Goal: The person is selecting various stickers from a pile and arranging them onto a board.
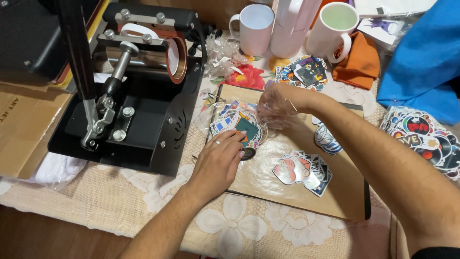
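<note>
A left hand lies flat, fingers spread, pinning a pile of stickers to a tan mat so they stay put. Just beyond its fingertips, the right hand pinches a clear plastic wrapper, lifting it off the pile. A black mug press stands left.

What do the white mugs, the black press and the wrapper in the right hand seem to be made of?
White mugs: probably glazed ceramic, smooth with a soft sheen.
Black press: painted metal, with silvery bolts and a steel lever.
Wrapper in the right hand: thin clear plastic film, crinkled and glinting.
</note>
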